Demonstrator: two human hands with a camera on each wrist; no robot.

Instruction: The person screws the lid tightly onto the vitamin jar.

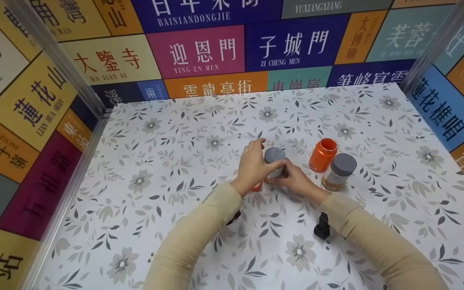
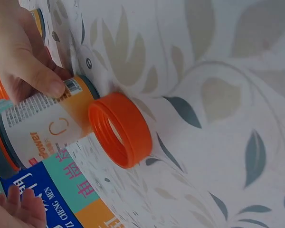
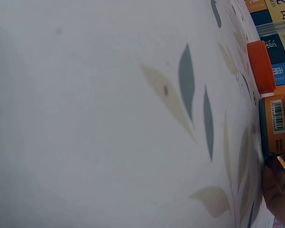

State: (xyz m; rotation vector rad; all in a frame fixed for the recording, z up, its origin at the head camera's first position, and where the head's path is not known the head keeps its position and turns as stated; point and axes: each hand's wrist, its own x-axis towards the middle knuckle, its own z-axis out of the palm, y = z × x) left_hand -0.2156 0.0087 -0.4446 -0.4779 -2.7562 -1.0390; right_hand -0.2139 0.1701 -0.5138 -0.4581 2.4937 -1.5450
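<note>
My right hand point(image 1: 296, 179) grips the lower part of an upright supplement bottle point(image 2: 47, 126) with a grey lid point(image 1: 275, 155) and a white and orange label. The thumb lies on the label in the left wrist view. My left hand point(image 1: 253, 167) is at the bottle's left side, its thumb in front near the lid. Its fingers look loosely extended; in the left wrist view they are apart from the bottle. Beside the bottle's base, an orange ring-shaped piece point(image 2: 126, 130) rests on the table, its hollow side up. The left hand partly hides this piece in the head view.
An open orange bottle point(image 1: 322, 156) stands right of the hands. Close by it is another bottle point(image 1: 334, 179) with a grey lid. A flowered cloth covers the table point(image 1: 167, 153). Sign-printed walls point(image 1: 199, 52) stand behind it and at both sides.
</note>
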